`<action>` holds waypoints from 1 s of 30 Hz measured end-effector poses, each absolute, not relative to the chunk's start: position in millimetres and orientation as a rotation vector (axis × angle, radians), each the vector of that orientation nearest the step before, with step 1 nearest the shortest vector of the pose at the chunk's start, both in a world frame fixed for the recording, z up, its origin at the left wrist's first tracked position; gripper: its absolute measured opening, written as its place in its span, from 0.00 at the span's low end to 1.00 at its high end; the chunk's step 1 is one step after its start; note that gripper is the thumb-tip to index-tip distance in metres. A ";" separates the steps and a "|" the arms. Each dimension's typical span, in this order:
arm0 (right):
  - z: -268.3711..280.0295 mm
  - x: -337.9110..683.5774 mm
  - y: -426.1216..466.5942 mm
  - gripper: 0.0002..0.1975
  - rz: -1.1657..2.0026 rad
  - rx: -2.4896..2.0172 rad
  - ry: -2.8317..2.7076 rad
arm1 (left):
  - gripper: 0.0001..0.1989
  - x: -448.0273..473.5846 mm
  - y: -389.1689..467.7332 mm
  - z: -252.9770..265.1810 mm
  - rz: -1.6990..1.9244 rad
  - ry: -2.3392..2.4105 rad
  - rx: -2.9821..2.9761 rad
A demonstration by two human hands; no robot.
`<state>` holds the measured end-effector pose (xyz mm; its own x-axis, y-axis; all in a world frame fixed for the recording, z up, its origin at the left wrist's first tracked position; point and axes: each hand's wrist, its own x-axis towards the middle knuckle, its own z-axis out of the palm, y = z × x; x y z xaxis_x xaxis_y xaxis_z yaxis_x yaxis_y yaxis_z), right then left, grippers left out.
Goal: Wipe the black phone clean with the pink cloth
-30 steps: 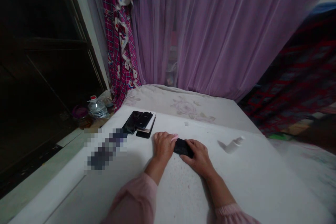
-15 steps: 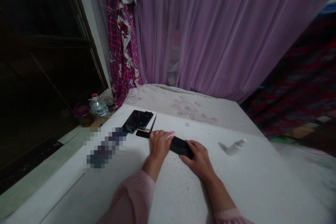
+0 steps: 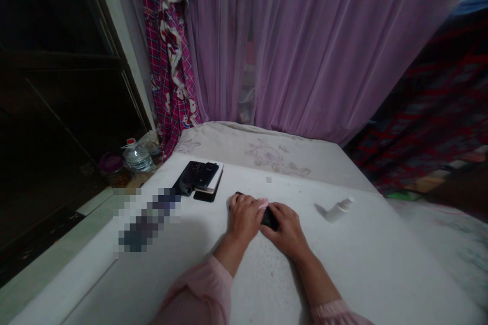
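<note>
A flat black phone [image 3: 269, 219] lies on the white surface, mostly covered by my hands. My left hand [image 3: 246, 217] presses across it, fingers together over a small pink cloth [image 3: 263, 203] whose edge sticks out beside the index finger. My right hand [image 3: 286, 228] grips the phone's right end between thumb and fingers. To the left, a dark phone [image 3: 206, 176] rests on a white one [image 3: 216, 181] with a black edge showing beneath, and a larger black phone-like item [image 3: 186, 179] lies against them.
A white spray bottle [image 3: 340, 209] lies or leans to the right of my hands. A small pale square [image 3: 269, 180] is farther back. Purple curtains [image 3: 305, 51] hang behind the flowered sheet [image 3: 263, 152]. A large water bottle [image 3: 138, 157] stands beyond the left edge. One patch is pixelated.
My left hand has slid right along the phone with the pink cloth, close to my right hand. The phone's left end now shows past my left fingers. The view has shifted slightly.
</note>
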<state>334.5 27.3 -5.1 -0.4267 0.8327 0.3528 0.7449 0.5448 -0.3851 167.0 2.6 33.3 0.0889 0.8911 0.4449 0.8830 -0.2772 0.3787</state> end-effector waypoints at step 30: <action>0.9 332.3 23.7 0.30 0.261 -1.290 -2.265 | 0.13 165.1 2.4 30.1 0.792 1.814 2.487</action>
